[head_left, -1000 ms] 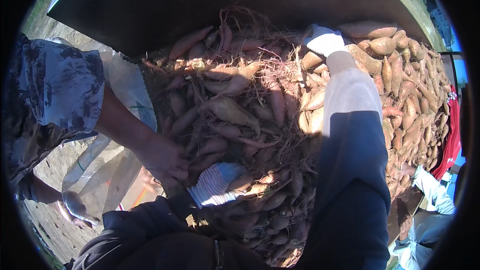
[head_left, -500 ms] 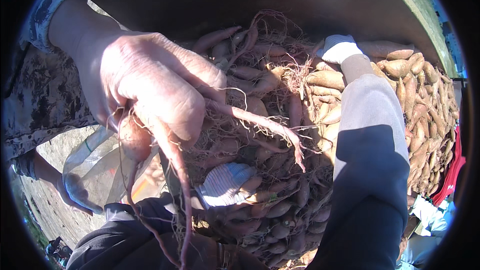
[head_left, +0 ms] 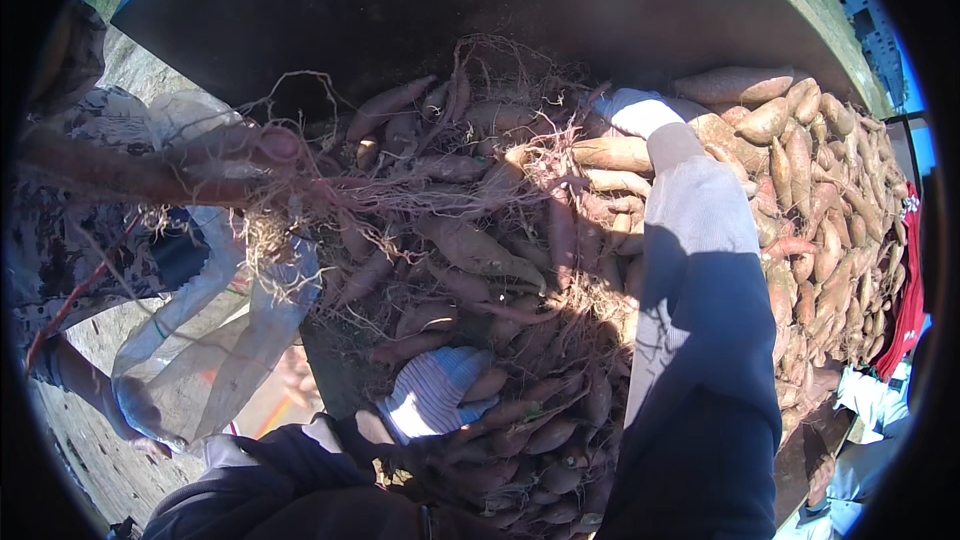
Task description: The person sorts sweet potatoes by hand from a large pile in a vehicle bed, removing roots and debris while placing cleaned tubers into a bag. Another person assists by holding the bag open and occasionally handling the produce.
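My left hand (head_left: 432,395), in a striped white-and-blue glove, is closed around a small sweet potato (head_left: 488,384) low over the heap. Farther off, my right hand (head_left: 636,114), also gloved, reaches into the pile with curled fingers; what they grip is hidden. Beside it lies a tangle of thin pinkish roots (head_left: 556,152) among long sweet potatoes (head_left: 612,154). A large rooty bunch of sweet potatoes (head_left: 277,145), blurred, juts in from the left above the heap, fine roots trailing from it; whatever holds it cannot be made out.
A dark wall (head_left: 400,20) bounds the heap at the back. More sweet potatoes (head_left: 825,210) pile up at the right. On the left, another person's hand (head_left: 150,430) is by a sheer pale bag (head_left: 200,340). A co-worker's light-blue sleeve (head_left: 875,400) shows lower right, near red cloth (head_left: 903,290).
Another person's bare hand, close up with rooty sweet potatoes, has gone from view. A large rooty bunch now shows at the left. The view has shifted slightly; my hands stay among the sweet potatoes.
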Demonstrator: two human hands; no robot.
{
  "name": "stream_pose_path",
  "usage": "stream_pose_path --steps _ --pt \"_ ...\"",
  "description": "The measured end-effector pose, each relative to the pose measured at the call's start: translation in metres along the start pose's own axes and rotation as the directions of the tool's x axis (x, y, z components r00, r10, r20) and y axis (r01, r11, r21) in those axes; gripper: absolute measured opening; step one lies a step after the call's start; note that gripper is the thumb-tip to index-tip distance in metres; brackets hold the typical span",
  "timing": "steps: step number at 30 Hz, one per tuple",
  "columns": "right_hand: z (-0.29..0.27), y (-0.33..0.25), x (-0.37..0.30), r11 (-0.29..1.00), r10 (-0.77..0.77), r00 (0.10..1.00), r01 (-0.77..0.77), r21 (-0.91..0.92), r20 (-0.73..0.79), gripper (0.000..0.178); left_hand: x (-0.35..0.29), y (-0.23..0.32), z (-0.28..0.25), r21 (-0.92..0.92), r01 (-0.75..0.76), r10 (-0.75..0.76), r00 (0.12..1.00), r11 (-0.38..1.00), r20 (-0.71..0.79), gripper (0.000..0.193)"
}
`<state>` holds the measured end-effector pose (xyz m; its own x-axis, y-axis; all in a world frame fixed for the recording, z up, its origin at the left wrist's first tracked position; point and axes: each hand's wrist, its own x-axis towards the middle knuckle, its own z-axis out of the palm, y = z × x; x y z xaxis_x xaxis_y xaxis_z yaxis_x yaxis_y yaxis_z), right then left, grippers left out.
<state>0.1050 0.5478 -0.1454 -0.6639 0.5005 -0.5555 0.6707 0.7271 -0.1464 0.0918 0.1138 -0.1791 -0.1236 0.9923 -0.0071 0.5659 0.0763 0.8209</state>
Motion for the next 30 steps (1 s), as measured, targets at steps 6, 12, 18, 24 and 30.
stream_pose_path --steps 6,12,18,24,30 --pt "0.031 -0.020 -0.001 0.993 0.026 0.998 -0.019 -0.115 0.059 0.050 0.005 0.003 -0.009 0.111 -0.037 0.038 0.999 0.993 -0.008 0.051" --pt "0.049 0.007 0.005 0.906 -0.186 0.982 0.175 0.384 -0.009 0.051 -0.007 -0.008 0.013 0.195 -0.128 0.177 0.949 0.973 -0.260 0.052" --pt "0.047 -0.029 -0.091 0.961 -0.203 0.959 0.234 -0.149 0.197 0.061 -0.004 -0.012 0.024 0.141 -0.051 0.075 0.982 0.989 -0.175 0.061" --pt "0.074 -0.099 -0.211 0.991 -0.088 0.982 0.103 -0.081 0.168 0.063 -0.010 0.000 0.000 0.061 -0.035 0.041 0.994 0.998 -0.105 0.060" --pt "0.164 -0.100 -0.309 0.953 -0.022 0.973 -0.050 -0.300 -0.231 0.059 -0.049 0.033 -0.006 0.032 -0.100 0.102 0.994 0.994 -0.050 0.065"
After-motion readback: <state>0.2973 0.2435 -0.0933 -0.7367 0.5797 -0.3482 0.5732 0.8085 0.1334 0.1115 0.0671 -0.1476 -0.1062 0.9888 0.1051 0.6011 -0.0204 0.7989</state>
